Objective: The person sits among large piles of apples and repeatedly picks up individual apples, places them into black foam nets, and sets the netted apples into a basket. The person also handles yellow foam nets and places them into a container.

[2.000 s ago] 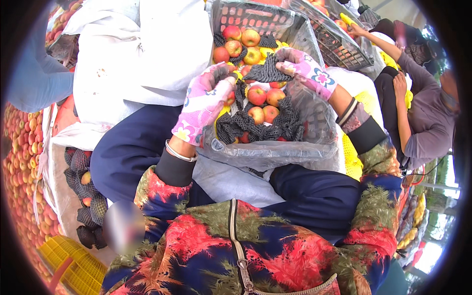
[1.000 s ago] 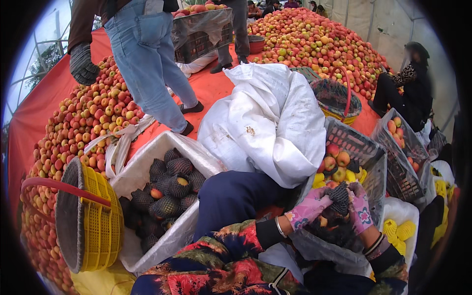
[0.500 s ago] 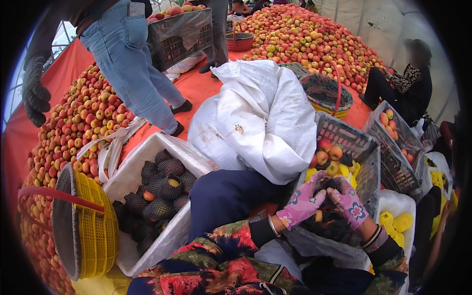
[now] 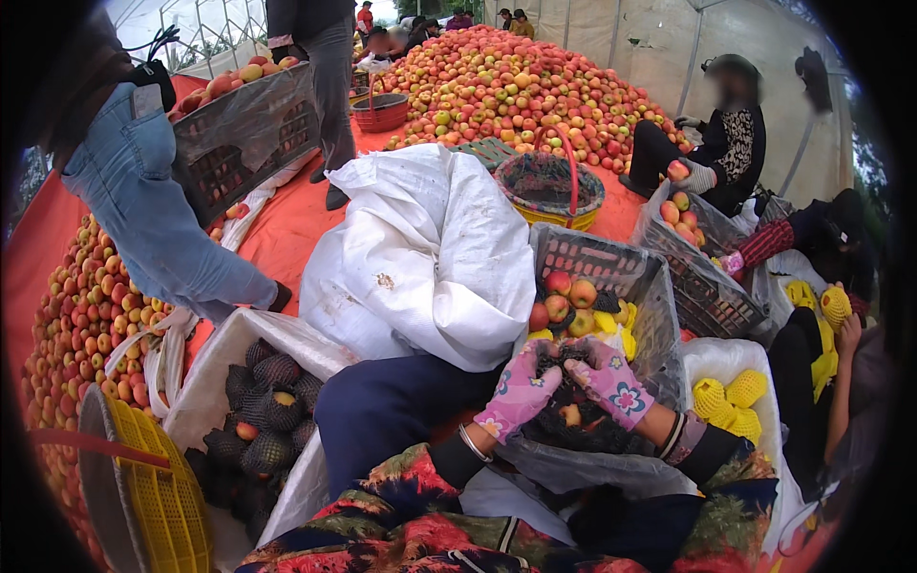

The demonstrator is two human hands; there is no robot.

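My left hand (image 4: 521,390), in a pink floral glove, is closed on a black foam net sleeve (image 4: 556,361). My right hand (image 4: 613,384), gloved alike, faces it with fingers bent onto the same dark netting. Both hands are over a dark plastic crate (image 4: 659,315) lined with clear plastic. Loose black nets (image 4: 597,430) lie below my hands. Just beyond them, several red-yellow apples (image 4: 581,293) and yellow foam nets (image 4: 626,334) sit in the crate. Whether an apple is inside the held net is hidden.
Left of my knee, a lined white box (image 4: 315,358) holds black-netted apples (image 4: 283,409), beside a tipped yellow basket (image 4: 167,487). A white sack (image 4: 430,248) lies ahead. People work at the right; a person in jeans (image 4: 143,181) is near a full crate (image 4: 250,134).
The view has swung right, shifting the scene leftward. My hands stay together at the black net. The person in jeans leans more, and the seated person's gloved hand now shows an apple.
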